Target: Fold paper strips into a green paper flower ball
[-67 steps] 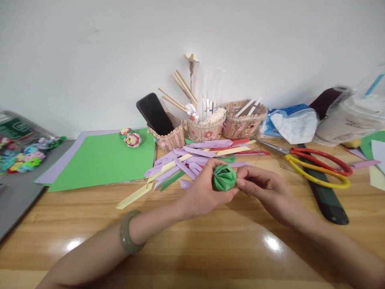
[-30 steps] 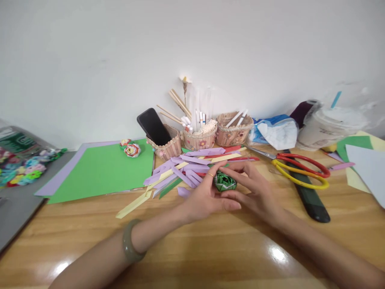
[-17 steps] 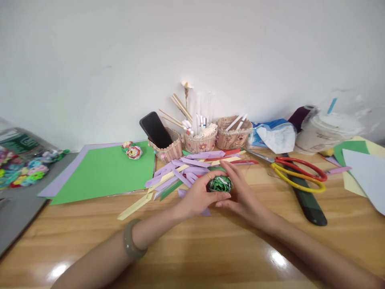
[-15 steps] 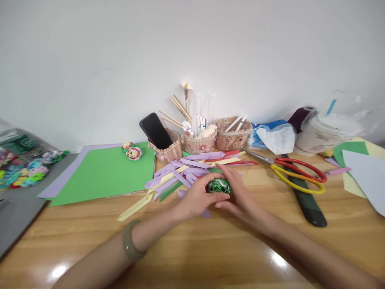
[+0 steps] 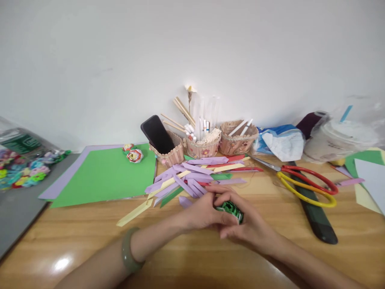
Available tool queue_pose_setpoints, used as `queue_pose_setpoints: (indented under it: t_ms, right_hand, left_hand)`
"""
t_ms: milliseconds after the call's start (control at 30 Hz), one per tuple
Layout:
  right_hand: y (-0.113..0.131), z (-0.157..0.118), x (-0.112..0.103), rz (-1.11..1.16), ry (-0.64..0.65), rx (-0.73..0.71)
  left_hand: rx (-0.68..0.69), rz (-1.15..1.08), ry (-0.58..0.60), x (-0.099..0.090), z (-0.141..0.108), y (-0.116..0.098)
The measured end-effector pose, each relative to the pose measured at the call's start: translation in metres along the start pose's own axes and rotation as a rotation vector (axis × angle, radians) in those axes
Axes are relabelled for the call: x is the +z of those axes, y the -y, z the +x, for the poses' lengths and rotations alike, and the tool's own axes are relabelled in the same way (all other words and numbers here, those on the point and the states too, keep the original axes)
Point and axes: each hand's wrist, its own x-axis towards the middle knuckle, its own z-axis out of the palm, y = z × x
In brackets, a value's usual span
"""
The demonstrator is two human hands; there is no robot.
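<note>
Both hands close around a green rosette (image 5: 231, 209), which sits between them on the near side of a heap of paper strips (image 5: 195, 176). The left hand (image 5: 200, 212) wraps it from the left, its thumb lying along the near side; a bangle (image 5: 131, 252) circles that wrist. The right hand (image 5: 255, 224) cups it from the right, fingers bent over the far side and thumb underneath. The fingers of both are drawn in to the width of the rosette, so only part of it shows, dark green with pale edges. Whether the hands rest on the counter (image 5: 180, 267), I cannot tell.

The strips, lilac, yellow, red and green, lie crossed over one another. Left of them is a green sheet (image 5: 105, 176) overlapping a lilac sheet (image 5: 66, 178), with two small multicoloured rosettes (image 5: 134, 155) on its far part. Behind the strips, three baskets (image 5: 204, 150) stand in a row: the left one holds a leaning phone (image 5: 158, 134), the middle one sticks and pens, the right one two white pens. To the right, scissors (image 5: 313, 196) lie with their red and yellow handles across a black tool (image 5: 320, 224).
</note>
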Motion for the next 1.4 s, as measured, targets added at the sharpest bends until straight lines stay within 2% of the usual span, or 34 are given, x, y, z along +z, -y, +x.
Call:
queue_pose_setpoints:
  t_ms: [133, 200, 300, 400, 733, 933, 1133, 1300, 1400]
  right_hand:
    - [-0.001, -0.005, 0.004, 0.160, -0.074, 0.085]
    - [-0.001, -0.007, 0.004, 0.215, -0.072, 0.088]
    - [0.001, -0.008, 0.002, 0.176, -0.074, 0.030]
    - [0.003, -0.007, 0.001, 0.117, -0.090, 0.004]
    - [0.003, -0.007, 0.005, 0.073, -0.208, -0.002]
    - [0.001, -0.008, 0.003, 0.001, -0.153, -0.101]
    - [0.000, -0.007, 0.004, -0.027, -0.091, -0.244]
    - [-0.002, -0.008, 0.003, -0.012, -0.124, -0.220]
    - [-0.004, -0.008, -0.001, -0.005, -0.134, -0.186]
  left_hand:
    - [-0.103, -0.158, 0.078, 0.000, 0.000, 0.004]
    - [-0.094, -0.230, 0.076, 0.001, -0.001, 0.005]
    - [-0.043, -0.323, 0.040, 0.003, -0.002, 0.004]
    - [-0.055, -0.379, 0.053, 0.003, -0.003, 0.003]
    - [-0.088, -0.362, 0.048, -0.001, -0.002, 0.011]
    - [-0.079, -0.338, 0.027, -0.001, 0.000, 0.015]
    - [-0.098, -0.305, 0.018, 0.001, -0.002, 0.009]
    - [-0.090, -0.367, 0.097, 0.000, -0.002, 0.010]
    - [-0.029, -0.339, 0.096, 0.000, -0.001, 0.007]
